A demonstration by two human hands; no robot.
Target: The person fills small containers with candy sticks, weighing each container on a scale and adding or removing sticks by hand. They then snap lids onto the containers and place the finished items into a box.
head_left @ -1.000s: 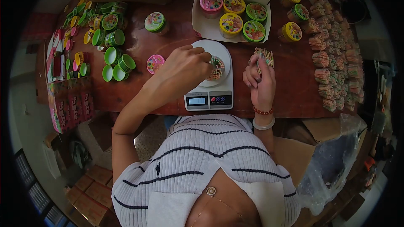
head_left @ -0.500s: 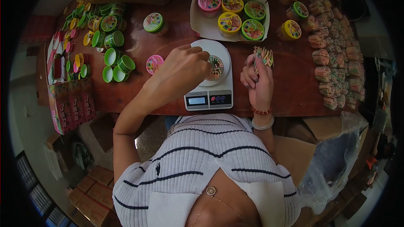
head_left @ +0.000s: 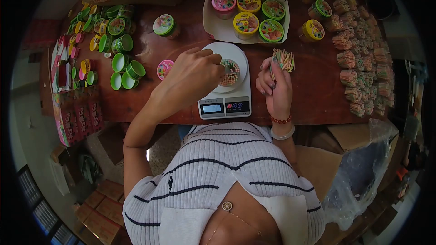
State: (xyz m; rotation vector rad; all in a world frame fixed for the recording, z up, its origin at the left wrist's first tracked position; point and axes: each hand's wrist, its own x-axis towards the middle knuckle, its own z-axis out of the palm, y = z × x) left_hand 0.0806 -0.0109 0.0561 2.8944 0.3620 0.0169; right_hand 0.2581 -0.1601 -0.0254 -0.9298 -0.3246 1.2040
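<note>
A white scale (head_left: 225,107) with a lit display stands in front of me. On its round pan is a clear tub (head_left: 230,72) filled with thin sticks, seen by their ends. My left hand (head_left: 195,72) is over the pan's left side, beside the tub, its fingers curled in; what they hold, if anything, is hidden. Right of the scale, my right hand (head_left: 276,84) is closed around a bundle of pale and green sticks (head_left: 284,60), whose ends fan out above the fingers. A pink-lidded tub (head_left: 165,68) lies partly behind my left forearm.
An open white box (head_left: 211,27) holds several lidded tubs at the back. Many stick bundles (head_left: 349,78) are stacked at the right, near three lidded tubs. Green and yellow lids (head_left: 120,62) crowd the left. A green-lidded tub (head_left: 164,25) stands behind my left hand.
My left hand has shifted slightly left, and more of the clear tub shows. My right hand has moved slightly, still holding the sticks.
</note>
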